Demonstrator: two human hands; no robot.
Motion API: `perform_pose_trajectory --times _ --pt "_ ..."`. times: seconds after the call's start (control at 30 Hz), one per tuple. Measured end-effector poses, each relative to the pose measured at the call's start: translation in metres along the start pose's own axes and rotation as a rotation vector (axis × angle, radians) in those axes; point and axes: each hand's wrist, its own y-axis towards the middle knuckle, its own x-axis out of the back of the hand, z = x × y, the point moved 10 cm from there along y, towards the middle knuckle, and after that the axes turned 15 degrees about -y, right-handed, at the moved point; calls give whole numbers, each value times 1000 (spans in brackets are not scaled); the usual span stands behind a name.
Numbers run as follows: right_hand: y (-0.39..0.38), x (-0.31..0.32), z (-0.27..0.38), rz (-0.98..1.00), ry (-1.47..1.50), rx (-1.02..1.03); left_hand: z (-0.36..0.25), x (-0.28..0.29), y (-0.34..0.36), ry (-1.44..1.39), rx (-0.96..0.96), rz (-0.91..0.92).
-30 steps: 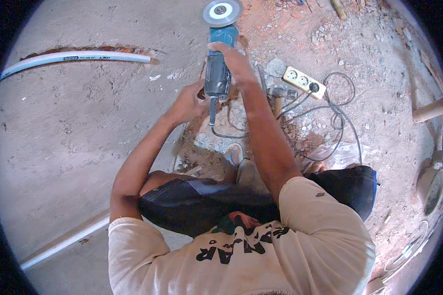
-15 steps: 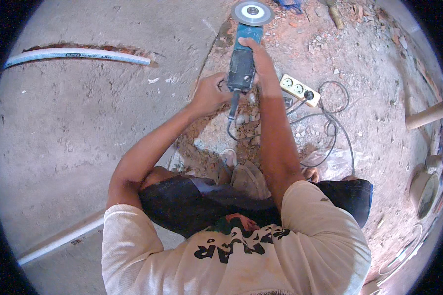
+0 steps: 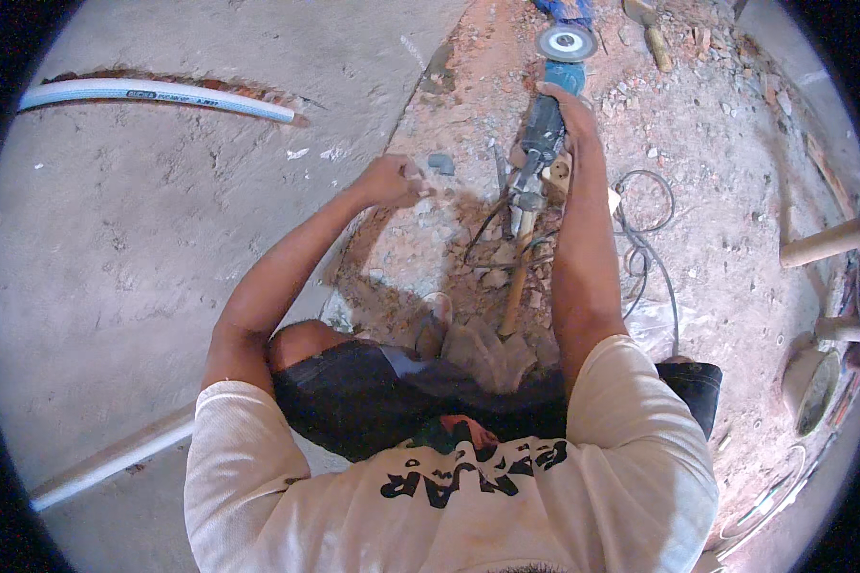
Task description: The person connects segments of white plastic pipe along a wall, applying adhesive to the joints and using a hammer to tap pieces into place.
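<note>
- Teal-and-black angle grinder (image 3: 543, 126) is gripped around its body by the fingers of the right hand (image 3: 577, 116), over rubble-strewn floor (image 3: 473, 91); pale round disc (image 3: 566, 43) is pointed away, presumably for safety.
- Right arm (image 3: 588, 239) is extended forward, nearly straight.
- Left hand (image 3: 390, 181) is held apart, fingers curled; whether anything is held cannot be told.

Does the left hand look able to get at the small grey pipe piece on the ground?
Probably yes: the left hand is close beside the small grey pipe piece, nothing visible blocks the gap, and the right hand has the grinder off to the side.
</note>
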Motion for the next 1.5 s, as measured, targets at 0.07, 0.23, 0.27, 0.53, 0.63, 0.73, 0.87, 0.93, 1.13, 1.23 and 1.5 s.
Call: perform_pose_trajectory --times 0.07,0.23,0.27,0.53,0.63,0.73,0.87,0.93,1.13,1.23,1.5 --pt "-25 -1 3 23 94 -158 37 -2 -2 22 84 -43" --pt "-11 37 -18 0 39 -150 111 -36 14 -138 366 -70" --pt "-10 39 -16 25 33 -133 119 -41 18 -138 384 -77" --pt "0 52 -26 -34 -29 -146 64 -38 53 -23 214 -289" --pt "-1 41 -31 20 6 -175 58 -42 63 130 77 -287" --pt "-2 47 -42 -20 -13 -191 59 -53 67 145 33 -156" --pt "-2 48 -52 -17 94 -193 66 -58 69 185 -37 -180" --pt "-7 42 -46 -25 115 -208 69 -57 71 169 -36 -157" --pt "-2 52 -54 -138 -29 -235 76 -58 81 153 -140 -165" --pt "6 105 -54 -486 -459 -104 54 -51 75 88 -261 -188" --pt "-29 88 -24 -551 -626 -122 38 -32 48 13 -81 -139"
